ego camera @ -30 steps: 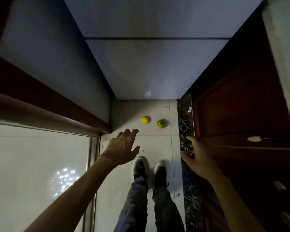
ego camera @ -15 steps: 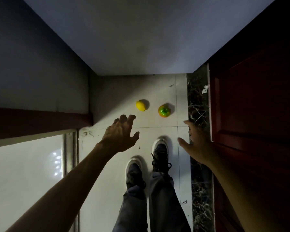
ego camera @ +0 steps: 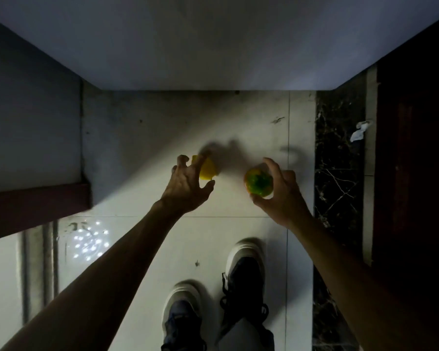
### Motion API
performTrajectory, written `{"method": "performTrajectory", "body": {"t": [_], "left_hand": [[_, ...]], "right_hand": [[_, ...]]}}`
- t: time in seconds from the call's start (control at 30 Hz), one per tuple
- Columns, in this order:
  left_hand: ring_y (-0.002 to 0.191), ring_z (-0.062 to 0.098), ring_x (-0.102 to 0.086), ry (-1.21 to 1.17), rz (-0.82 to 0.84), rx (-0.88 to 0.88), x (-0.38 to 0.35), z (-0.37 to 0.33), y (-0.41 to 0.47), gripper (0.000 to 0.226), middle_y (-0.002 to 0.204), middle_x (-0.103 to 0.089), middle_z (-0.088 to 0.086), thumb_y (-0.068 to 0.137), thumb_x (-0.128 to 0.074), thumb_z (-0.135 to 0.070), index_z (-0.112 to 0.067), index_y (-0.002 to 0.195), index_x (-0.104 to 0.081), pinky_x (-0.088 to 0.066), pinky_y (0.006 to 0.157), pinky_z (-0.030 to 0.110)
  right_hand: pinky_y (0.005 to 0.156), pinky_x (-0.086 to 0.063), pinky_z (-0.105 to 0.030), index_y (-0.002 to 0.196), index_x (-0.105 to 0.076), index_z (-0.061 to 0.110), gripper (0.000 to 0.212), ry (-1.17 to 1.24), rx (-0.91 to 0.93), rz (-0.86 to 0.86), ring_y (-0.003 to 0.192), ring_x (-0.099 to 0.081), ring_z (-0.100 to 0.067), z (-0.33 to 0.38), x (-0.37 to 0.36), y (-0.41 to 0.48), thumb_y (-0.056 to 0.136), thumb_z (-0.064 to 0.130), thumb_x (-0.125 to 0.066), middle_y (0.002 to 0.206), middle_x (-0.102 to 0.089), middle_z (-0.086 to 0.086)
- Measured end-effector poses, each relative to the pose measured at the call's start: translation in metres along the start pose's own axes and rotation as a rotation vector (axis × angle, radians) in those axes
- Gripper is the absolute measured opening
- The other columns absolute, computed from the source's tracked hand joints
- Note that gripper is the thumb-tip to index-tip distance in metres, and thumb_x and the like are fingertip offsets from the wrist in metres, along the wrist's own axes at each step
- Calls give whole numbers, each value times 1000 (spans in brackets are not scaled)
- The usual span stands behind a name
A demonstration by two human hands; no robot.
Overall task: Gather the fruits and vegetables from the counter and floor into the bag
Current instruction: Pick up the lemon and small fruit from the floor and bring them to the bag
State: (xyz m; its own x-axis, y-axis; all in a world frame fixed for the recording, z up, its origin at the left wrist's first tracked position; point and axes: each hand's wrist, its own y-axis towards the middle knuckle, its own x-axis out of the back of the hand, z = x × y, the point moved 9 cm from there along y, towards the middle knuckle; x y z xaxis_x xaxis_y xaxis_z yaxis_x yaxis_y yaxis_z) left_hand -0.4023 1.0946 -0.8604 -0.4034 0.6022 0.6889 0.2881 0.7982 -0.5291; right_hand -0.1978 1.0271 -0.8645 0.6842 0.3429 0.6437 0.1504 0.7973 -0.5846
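Note:
A yellow lemon [ego camera: 207, 170] is near the wall on the pale floor tiles, partly covered by my left hand [ego camera: 188, 184], whose fingers curl over its top while the thumb comes in below. To its right, an orange fruit with a green top [ego camera: 258, 183] sits between the thumb and fingers of my right hand [ego camera: 280, 193], which grips it from the right. Faint shadows fall on the floor behind both fruits. No bag is in view.
My two shoes [ego camera: 245, 274] stand on the tiles just behind the hands. A grey wall [ego camera: 213, 46] closes the front, a grey panel with a dark red ledge [ego camera: 36, 203] the left. A black marble strip [ego camera: 337, 173] and dark wooden door [ego camera: 416, 173] run along the right.
The view dropped closer to the floor. Both hands reached forward from above the shoes to the fruits; the left closed over the lemon, the right around the orange-green fruit.

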Motion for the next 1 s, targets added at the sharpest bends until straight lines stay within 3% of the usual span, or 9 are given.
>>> {"method": "performTrajectory", "body": {"t": [0.07,0.2,0.37,0.5,0.7,0.73,0.8,0.87,1.0], "left_hand": [[124,38,-37,-5,-9,-9,-13,5,11,67,133,-40,21,85,-67,-29,-22,143,-35,-41,95,40],[102,33,-51,-53,-72,-1,-18,10,22,43,124,-43,18,85,-67,-19,-15,126,-52,-43,78,28],[102,30,-54,-131,-101,-32,6,-3,0,41,125,-46,16,84,-67,-16,-18,124,-57,-55,80,38],[106,31,-55,-184,-99,-44,58,-37,-56,46,129,-45,13,81,-72,-17,-22,124,-58,-58,80,41],[106,29,-57,-225,-126,-114,177,-128,-166,47,129,-47,13,81,-73,-18,-24,125,-56,-60,75,35],[105,28,-58,-235,-138,-125,199,-144,-185,48,129,-47,12,81,-73,-17,-25,126,-57,-60,74,34],[104,27,-58,-256,-160,-134,240,-175,-218,50,128,-48,12,80,-74,-13,-25,126,-57,-60,74,32],[104,26,-58,-271,-183,-138,280,-205,-247,53,128,-48,11,79,-75,-12,-25,127,-57,-59,75,27],[101,24,-59,-277,-241,-173,354,-258,-296,52,127,-51,11,78,-77,-10,-23,125,-59,-56,74,20]], "right_hand": [[84,-42,-30,143,-27,35,84,2,36,-7,118,-44,-28,-6,-15,12,76,34,-76,134,-35,-11],[79,-41,-26,133,-45,24,65,-13,118,-93,110,-47,-25,-9,-26,18,76,33,-75,121,-47,-10],[79,-41,-24,130,-47,25,61,87,106,-153,105,-50,-25,6,0,-12,77,26,-76,117,-47,-10],[83,-44,-25,132,-46,25,63,140,93,-175,107,-51,-23,43,49,-69,77,28,-76,119,-46,-9],[80,-36,-4,133,-47,23,65,252,95,-228,105,-47,-12,126,153,-179,76,19,-77,120,-48,-7],[83,-40,-7,133,-47,22,65,282,105,-241,106,-49,-14,140,171,-197,76,18,-77,120,-48,-6],[86,-52,-26,133,-48,23,65,335,123,-253,109,-51,-18,166,205,-232,76,19,-77,121,-48,-5],[84,-54,-40,134,-47,25,64,354,144,-260,109,-50,-19,193,240,-264,77,23,-77,121,-46,-3],[84,-55,-43,134,-47,24,66,356,203,-319,109,-50,-18,241,311,-317,76,21,-77,123,-46,-4]]}}
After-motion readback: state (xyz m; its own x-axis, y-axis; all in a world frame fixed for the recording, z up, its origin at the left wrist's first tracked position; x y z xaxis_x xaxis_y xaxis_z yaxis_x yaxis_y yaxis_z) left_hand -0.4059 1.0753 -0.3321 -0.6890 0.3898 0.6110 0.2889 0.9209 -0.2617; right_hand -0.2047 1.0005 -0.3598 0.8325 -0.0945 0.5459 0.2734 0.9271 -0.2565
